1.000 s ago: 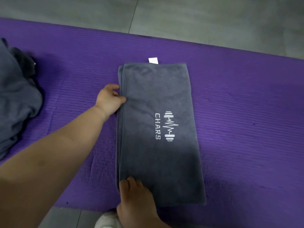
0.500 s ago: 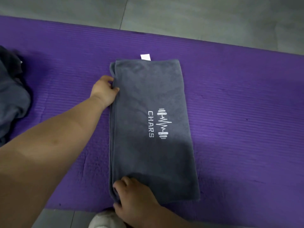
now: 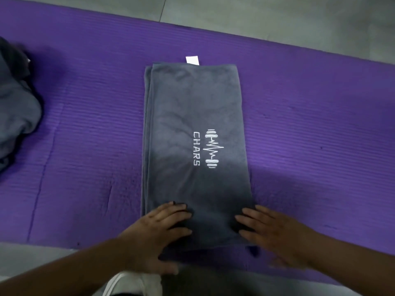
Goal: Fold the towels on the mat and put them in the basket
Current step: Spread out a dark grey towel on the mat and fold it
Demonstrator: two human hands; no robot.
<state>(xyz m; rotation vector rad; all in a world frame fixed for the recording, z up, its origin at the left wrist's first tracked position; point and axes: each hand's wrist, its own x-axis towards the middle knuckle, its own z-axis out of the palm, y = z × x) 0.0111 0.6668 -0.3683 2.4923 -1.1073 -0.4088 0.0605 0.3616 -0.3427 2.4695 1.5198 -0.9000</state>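
Towel [image 3: 192,116], grey, folded into a long narrow strip, is laid flat on the purple mat [image 3: 310,103], its length running away from the person; a white label [image 3: 192,60] is seen at the far edge and a white CHARS logo [image 3: 206,148] near the middle; the left hand [image 3: 158,231] and right hand [image 3: 275,231] are pressed flat on the near end, fingers spread, each grip wide with nothing held; a heap of grey towels [image 3: 15,110] is piled at the mat's left end.
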